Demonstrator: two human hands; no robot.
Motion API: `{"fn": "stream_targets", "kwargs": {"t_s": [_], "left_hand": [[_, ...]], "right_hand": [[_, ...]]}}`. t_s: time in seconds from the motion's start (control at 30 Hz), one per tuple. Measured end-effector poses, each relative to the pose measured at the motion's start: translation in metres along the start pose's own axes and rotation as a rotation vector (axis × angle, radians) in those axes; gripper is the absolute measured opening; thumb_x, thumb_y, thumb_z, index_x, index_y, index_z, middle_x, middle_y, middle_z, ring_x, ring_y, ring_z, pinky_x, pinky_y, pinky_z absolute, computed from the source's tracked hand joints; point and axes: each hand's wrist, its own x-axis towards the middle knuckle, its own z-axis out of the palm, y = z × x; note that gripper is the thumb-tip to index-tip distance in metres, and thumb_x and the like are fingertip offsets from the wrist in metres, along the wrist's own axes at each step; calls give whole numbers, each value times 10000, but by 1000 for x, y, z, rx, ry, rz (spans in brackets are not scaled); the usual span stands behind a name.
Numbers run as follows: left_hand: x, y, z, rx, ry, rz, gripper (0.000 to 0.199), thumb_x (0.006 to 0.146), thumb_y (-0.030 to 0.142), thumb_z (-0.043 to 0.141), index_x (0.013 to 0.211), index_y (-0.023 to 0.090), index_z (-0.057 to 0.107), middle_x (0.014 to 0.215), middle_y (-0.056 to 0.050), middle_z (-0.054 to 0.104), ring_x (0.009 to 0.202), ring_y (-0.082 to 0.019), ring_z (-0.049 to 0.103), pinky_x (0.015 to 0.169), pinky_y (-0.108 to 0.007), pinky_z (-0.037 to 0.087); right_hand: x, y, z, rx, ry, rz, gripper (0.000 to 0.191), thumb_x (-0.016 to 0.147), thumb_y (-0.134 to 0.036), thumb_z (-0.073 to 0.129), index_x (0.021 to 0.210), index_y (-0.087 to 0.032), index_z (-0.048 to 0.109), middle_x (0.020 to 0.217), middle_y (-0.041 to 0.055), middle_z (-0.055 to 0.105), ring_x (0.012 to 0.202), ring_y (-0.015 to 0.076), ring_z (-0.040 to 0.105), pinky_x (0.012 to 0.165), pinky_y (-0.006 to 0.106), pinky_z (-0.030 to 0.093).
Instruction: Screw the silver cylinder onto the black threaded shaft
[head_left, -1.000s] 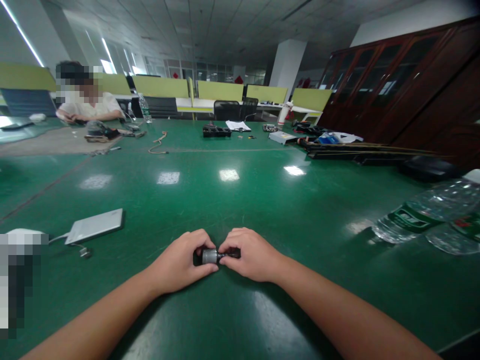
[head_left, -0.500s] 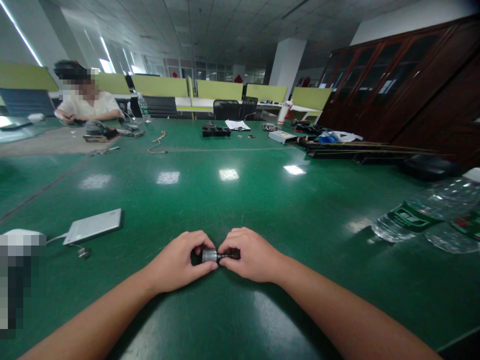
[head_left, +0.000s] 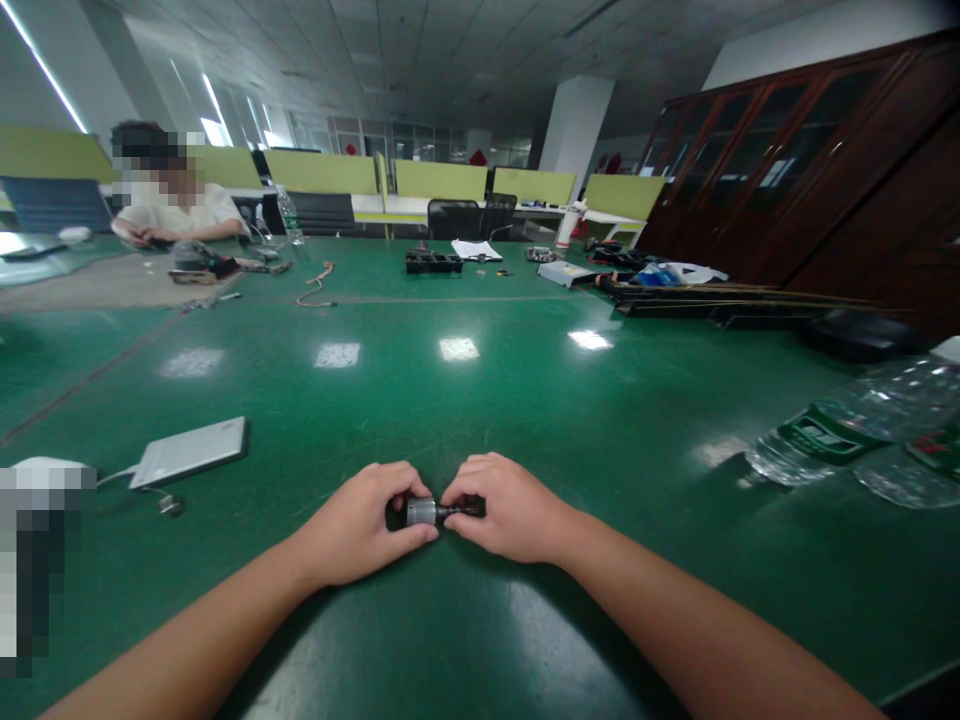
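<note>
In the head view, my left hand (head_left: pixel 367 525) is closed, thumb and index finger on either side of a small silver metal cylinder (head_left: pixel 422 512) with a dark end. From the cylinder's right end runs a thin dark shaft (head_left: pixel 453 511), pinched between the thumb and index finger of my right hand (head_left: pixel 510 510). Cylinder and shaft lie in one line, level, just over the green tabletop (head_left: pixel 390 380). Whether they are one piece I cannot tell. The fingertips of both hands are close together, and the fingers partly cover the part.
On the left lie a silver power bank (head_left: pixel 191 452) and its cable. Clear plastic bottles (head_left: pixel 821 435) are at the right. Black strips and other parts (head_left: pixel 690 300) lie at the far right. Across the table sits a person (head_left: pixel 180 210) near a dark tool (head_left: pixel 199 258).
Almost nothing differs. The right hand has shifted very slightly right relative to the left, and a little more of the shaft shows between them. Both grips stay closed.
</note>
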Motion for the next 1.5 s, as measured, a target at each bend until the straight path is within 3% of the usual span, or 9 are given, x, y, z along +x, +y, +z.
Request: {"fn": "stream_targets", "kwargs": {"t_s": [1.13,1.5], "left_hand": [[0,0,0,-3,-18,-20,200,835,352,700,928,197,613,847,-3,627,775,-195,578,717,-300,391],[-2,-1,0,-13,-19,-23,203,835,357,702,928,196,622,858,-4,633,786,-192,587,737,-304,405]], "right_hand": [[-5,5,-19,-45,-101,38,108,786,-201,695,888,-192,731,818,18,704,811,162,606,776,286,428],[-9,7,-36,-84,-175,149,89,774,-212,705,854,-191,738,827,27,709,797,162,619,729,268,433]]}}
